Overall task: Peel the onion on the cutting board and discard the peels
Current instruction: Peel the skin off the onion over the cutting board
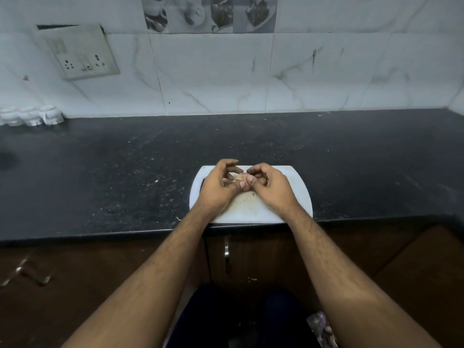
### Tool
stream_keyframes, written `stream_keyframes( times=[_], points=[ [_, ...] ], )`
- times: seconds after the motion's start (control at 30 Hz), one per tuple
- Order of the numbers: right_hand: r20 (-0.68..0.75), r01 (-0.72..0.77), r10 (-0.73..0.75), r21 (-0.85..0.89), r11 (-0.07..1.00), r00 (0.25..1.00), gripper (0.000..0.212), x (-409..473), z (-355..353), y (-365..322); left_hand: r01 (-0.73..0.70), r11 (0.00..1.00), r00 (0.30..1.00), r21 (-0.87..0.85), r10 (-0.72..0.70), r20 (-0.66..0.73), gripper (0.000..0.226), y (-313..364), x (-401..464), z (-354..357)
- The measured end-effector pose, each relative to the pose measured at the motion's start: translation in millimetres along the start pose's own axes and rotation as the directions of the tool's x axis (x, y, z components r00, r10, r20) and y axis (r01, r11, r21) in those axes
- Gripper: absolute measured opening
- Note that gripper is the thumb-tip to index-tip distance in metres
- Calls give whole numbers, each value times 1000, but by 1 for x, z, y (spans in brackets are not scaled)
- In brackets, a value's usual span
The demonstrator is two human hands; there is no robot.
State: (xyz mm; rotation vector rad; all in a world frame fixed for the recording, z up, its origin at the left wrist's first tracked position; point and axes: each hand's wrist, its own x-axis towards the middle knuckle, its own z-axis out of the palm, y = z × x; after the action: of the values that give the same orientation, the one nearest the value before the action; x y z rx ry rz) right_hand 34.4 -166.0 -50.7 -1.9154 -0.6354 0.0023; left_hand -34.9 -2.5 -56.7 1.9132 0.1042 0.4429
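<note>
A small pale-brown onion (240, 176) sits between both hands, just above the white cutting board (296, 197) at the counter's front edge. My left hand (219, 185) cups it from the left, thumb pressed against its near side. My right hand (270, 185) grips it from the right with thumb and fingertips pinched on its skin. Most of the onion is hidden by my fingers. A dark knife handle (202, 183) peeks out under my left hand on the board's left side. Small peel scraps (247, 200) and stains lie on the board.
The black stone counter (113, 177) stretches left and right of the board, speckled with crumbs. White jars (32, 116) stand at the far left by the tiled wall. A socket plate (80, 52) hangs on the wall. Brown cabinet doors (251, 252) lie below.
</note>
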Motion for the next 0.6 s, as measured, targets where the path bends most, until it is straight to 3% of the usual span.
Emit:
stream_keyframes(
  times=[0.1, 0.23, 0.37, 0.47, 0.6],
  points=[
    [4, -18, 18, 4, 1000, 1000, 15, 3, 0, 2, 19, 999, 1000, 49, -20, 21, 41, -2, 3, 2],
    [-30, -50, 49, -33, 998, 998, 12, 6, 0, 4, 34, 993, 997, 115, -41, 61, 63, 0, 4, 6],
    [-78, 21, -31, -116, 993, 996, 15, 5, 1, 3, 62, 997, 997, 52, -64, 33, 74, 1, 4, 5],
    [-37, 118, -122, -99, 988, 992, 13, 3, 1, 1, 52, 996, 998, 67, -54, 38, 68, 2, 3, 6],
    [-8, 142, -145, -153, 978, 989, 15, 2, 4, 0, -2, 990, 999, 144, -6, 51, 42, 6, 2, 7]
  ],
)
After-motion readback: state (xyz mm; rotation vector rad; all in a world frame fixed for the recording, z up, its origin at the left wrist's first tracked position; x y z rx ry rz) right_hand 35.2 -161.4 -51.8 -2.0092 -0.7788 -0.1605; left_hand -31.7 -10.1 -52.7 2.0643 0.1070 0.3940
